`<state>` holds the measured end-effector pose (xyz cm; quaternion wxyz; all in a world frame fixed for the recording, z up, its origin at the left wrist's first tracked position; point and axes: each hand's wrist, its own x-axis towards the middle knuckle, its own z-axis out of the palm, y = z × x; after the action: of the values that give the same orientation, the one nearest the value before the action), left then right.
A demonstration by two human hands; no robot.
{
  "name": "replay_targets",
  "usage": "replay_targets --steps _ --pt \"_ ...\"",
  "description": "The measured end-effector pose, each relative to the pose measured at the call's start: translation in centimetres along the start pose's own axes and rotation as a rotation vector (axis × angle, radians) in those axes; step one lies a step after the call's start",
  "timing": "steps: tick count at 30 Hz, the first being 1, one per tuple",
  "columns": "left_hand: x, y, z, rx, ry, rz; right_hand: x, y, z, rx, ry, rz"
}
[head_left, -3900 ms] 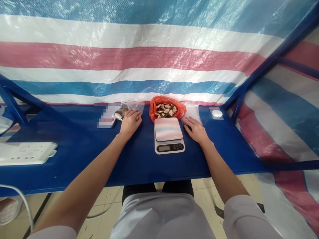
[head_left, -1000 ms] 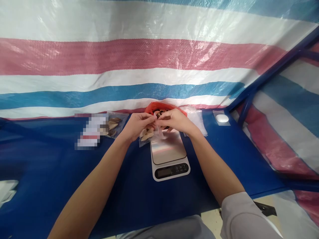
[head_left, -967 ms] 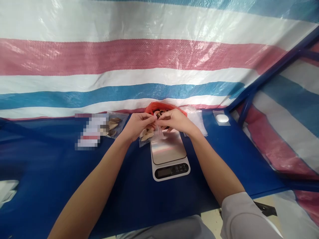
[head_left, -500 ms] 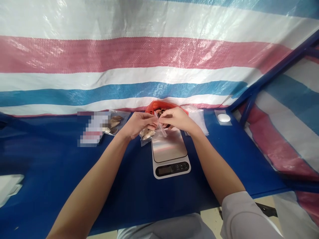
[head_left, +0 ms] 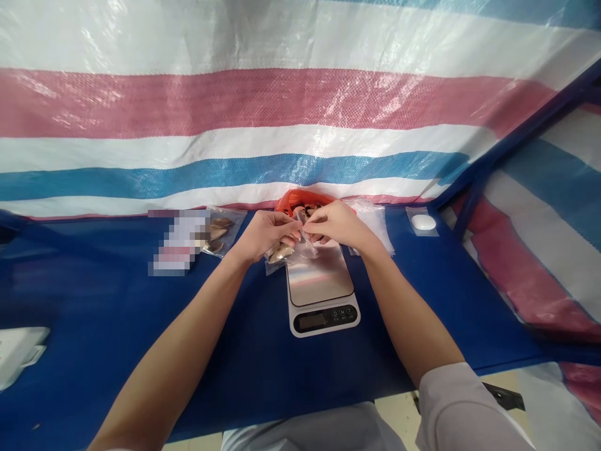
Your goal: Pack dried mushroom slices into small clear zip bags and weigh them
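Both my hands pinch the top edge of a clear zip bag that holds pale, dried-looking slices. My left hand grips it on the left, with the filled part hanging beneath the fingers. My right hand is closed on the same edge, close to the left fingertips. Under the hands stands a white kitchen scale with a metal plate; its display looks dark. Just behind them lies an open red plastic bag with brown and dark pieces inside, partly hidden by my right hand.
On the left lies another clear bag of brown slices, beside a blurred-out patch. Flat clear bags lie right of the red bag. Farther right is a white oval item on a clear bag. A white plastic case sits at the left edge.
My fingers have shifted slightly along the bag's edge, and its top now looks more crumpled. The scale and the other bags stay where they were; the view moved a little.
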<state>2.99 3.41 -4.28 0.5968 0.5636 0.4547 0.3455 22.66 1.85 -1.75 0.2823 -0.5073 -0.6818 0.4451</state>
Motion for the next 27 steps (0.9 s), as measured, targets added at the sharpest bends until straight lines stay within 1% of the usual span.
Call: replay_targets --steps 8,12,15,18,22,25,27 --pt "-0.2 0.0 -0.3 0.022 -0.012 0.024 0.6 0.8 0.2 0.085 0.036 0.045" --pt "-0.5 0.4 -0.8 0.089 0.000 0.028 0.9 1.5 -0.4 0.111 0.105 0.080" --pt "-0.7 0.9 -1.2 0.160 0.031 0.048 0.9 1.7 -0.9 0.064 0.110 0.065" --pt "-0.8 1.3 -1.4 0.212 0.035 0.078 0.7 1.2 -0.9 0.055 0.092 0.062" --pt "-0.9 1.5 -0.9 0.187 0.017 0.090 0.1 -0.1 -0.5 0.139 0.030 0.093" --pt "-0.9 1.5 -0.4 0.161 0.017 0.088 -0.1 -0.4 -0.1 0.106 -0.004 0.079" --pt "-0.9 1.5 -0.1 0.140 0.033 0.086 0.0 -0.4 0.1 0.068 -0.001 0.052"
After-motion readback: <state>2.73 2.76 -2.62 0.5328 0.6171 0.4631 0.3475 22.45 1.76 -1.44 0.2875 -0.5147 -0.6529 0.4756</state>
